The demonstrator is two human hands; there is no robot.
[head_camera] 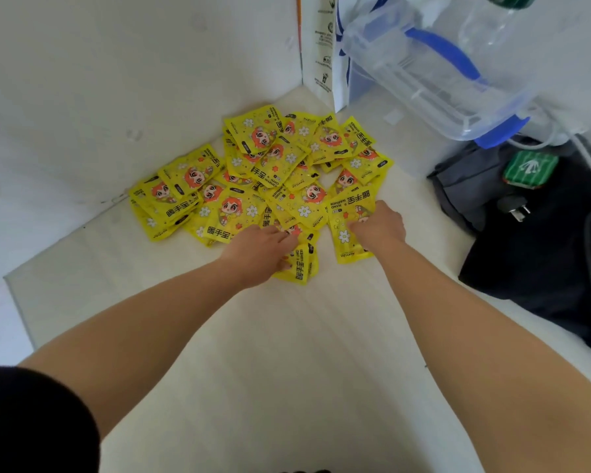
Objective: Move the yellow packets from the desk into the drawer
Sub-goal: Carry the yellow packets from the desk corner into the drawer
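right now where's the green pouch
Head view, right side: the green pouch lies on the dark bag, just below the clear plastic bin.

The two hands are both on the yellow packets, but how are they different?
The left hand rests on a packet at the near tip of the pile of yellow packets; the right hand presses a packet at the pile's right edge. The left hand sits nearer the camera; the right reaches a little farther. The left arm ends in a dark sleeve; no sleeve shows on the right arm. Both lie palm down on packets on the desk.
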